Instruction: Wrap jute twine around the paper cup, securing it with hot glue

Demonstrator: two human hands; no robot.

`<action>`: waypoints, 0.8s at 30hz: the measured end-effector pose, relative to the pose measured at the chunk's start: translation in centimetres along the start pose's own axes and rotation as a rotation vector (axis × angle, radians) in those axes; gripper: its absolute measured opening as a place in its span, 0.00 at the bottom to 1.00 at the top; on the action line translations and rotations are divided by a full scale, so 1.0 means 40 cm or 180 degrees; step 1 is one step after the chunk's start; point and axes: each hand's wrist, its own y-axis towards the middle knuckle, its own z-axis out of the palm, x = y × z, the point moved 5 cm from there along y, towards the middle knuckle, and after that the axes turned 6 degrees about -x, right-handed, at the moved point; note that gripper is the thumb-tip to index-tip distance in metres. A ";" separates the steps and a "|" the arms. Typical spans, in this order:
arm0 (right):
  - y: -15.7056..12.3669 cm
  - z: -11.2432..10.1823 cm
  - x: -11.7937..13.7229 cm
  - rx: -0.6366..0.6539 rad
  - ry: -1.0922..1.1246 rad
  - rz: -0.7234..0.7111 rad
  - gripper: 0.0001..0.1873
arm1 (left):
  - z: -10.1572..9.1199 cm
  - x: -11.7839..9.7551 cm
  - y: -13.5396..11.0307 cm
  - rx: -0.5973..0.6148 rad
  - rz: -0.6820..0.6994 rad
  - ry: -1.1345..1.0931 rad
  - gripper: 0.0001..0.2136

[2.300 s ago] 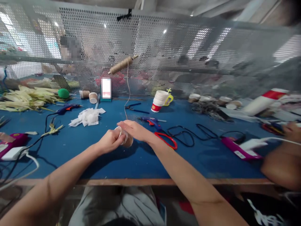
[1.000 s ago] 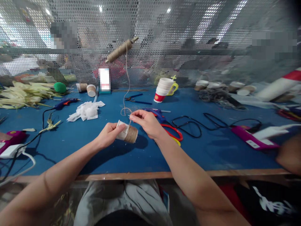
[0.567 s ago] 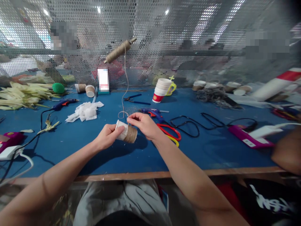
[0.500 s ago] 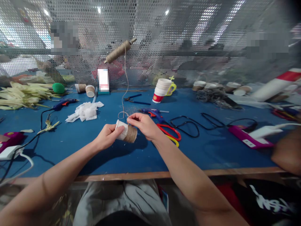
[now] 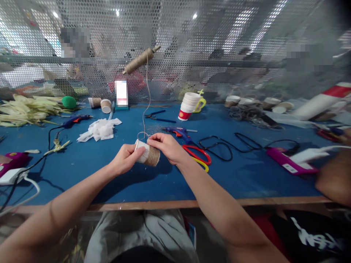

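My left hand (image 5: 124, 159) is closed around a white paper cup (image 5: 142, 151) held on its side above the blue table (image 5: 115, 179). The cup's lower half is wrapped in brown twine (image 5: 153, 157). My right hand (image 5: 167, 146) pinches the twine strand against the cup's top. The strand (image 5: 148, 98) runs up from the cup to a twine spool (image 5: 138, 63) mounted on the perforated metal screen (image 5: 192, 47).
Red-handled scissors (image 5: 199, 155) and a blue glue gun (image 5: 177, 131) lie right of my hands. Stacked paper cups (image 5: 188, 106), pliers (image 5: 157, 116), white cloth (image 5: 100, 130), another glue gun (image 5: 75, 119), black cables (image 5: 233, 144) and pale leaves (image 5: 27, 109) lie around. Another person's arm (image 5: 333, 179) is at right.
My right hand has come down and left from above the cup, laying the twine strand onto it. The left hand keeps the cup almost still.
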 end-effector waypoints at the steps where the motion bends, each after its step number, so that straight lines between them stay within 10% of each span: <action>1: 0.000 0.001 -0.001 0.0000 0.0003 0.0002 0.09 | 0.000 0.005 0.000 -0.0011 -0.0042 -0.0059 0.21; 13: 0.002 -0.014 0.001 -0.0096 0.0048 0.0073 0.21 | -0.001 0.028 0.023 -0.0510 -0.0961 -0.1611 0.17; 24: -0.020 -0.005 0.026 0.0130 -0.0389 -0.0419 0.17 | -0.008 0.022 0.023 -0.0387 -0.0600 -0.1467 0.18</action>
